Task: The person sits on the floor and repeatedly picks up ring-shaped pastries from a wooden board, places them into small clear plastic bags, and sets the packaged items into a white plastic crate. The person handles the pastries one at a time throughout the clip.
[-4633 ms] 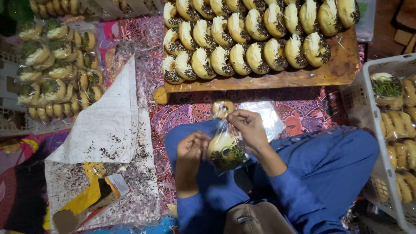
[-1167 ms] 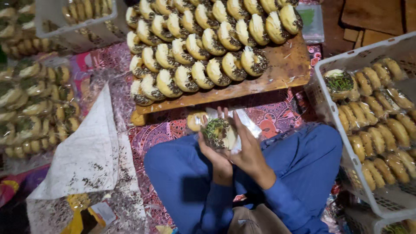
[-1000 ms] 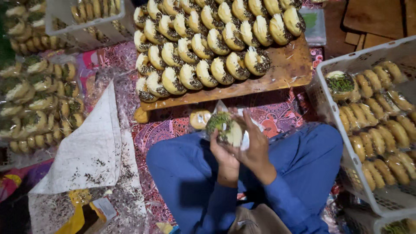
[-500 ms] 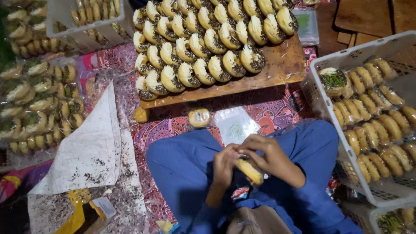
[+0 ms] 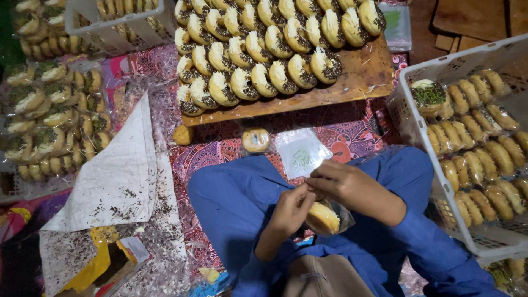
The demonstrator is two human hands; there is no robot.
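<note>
Now both hands pinch the golden round bun in its clear plastic wrapper (image 5: 325,217) over my lap: left hand (image 5: 291,208) beside it, right hand (image 5: 352,187) above (nearer the opening).

Both hands meet close together over the lap, between the blue-clad knees. The left hand (image 5: 290,209) comes up from below, wrist bent, its fingers curled and pinched together at the tips. The right hand (image 5: 346,184) reaches in from the right, its back facing up, its fingers bent down and inward toward the left fingertips. The fingertips of the two hands touch or nearly touch. Both forearms are bare below long blue sleeves.
</note>
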